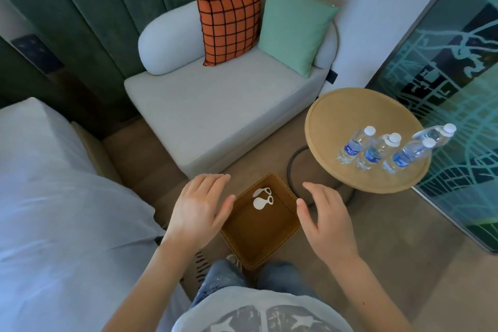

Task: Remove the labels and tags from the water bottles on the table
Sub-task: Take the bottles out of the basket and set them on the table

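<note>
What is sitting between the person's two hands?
In the head view, a brown square bin stands on the floor between the left hand and the right hand, with two white tags lying in its bottom.

head view | wide-angle | faces forward-down | bin [258, 237] close below | table [350, 121] at right

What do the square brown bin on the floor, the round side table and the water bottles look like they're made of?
Bin: likely leather or faux leather, matte brown, with light stitching along its rim.
Table: looks like cork or light wood composite, matte and speckled, with a raised edge.
Bottles: clear plastic, glossy, with white caps.
</note>
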`<action>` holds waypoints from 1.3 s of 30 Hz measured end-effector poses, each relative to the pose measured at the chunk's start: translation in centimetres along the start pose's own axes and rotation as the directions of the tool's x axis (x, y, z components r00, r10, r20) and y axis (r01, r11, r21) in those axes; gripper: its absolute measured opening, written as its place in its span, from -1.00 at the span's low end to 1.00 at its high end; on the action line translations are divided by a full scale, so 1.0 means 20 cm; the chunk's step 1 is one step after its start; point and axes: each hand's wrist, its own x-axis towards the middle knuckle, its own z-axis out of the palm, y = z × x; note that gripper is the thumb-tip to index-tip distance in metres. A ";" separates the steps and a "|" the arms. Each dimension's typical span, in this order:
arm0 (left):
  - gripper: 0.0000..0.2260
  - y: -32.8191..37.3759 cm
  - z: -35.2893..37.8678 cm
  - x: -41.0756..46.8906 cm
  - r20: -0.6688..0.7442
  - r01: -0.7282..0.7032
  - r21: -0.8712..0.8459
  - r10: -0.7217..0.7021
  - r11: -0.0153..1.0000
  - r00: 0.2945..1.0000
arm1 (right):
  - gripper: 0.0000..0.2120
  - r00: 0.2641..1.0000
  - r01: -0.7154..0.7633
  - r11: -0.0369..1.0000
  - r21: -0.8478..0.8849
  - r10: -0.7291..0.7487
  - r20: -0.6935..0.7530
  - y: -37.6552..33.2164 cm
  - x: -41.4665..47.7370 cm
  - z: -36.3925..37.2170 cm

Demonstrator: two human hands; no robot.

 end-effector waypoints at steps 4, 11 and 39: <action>-0.43 0.03 0.07 -0.07 0.106 0.140 0.029 -0.142 0.990 0.984 | -0.58 0.996 0.072 0.997 -0.025 -0.070 0.055 0.05 0.05 0.04; -0.46 0.02 0.10 -0.01 0.203 0.182 0.048 -0.188 0.982 0.961 | -0.51 0.996 0.062 0.997 -0.047 -0.059 0.063 0.06 0.15 0.03; -0.56 -1.31 -0.43 1.47 0.200 -0.501 -0.143 0.520 0.854 0.830 | -0.66 0.801 -0.527 0.847 -0.076 0.464 -0.379 -0.93 1.04 0.78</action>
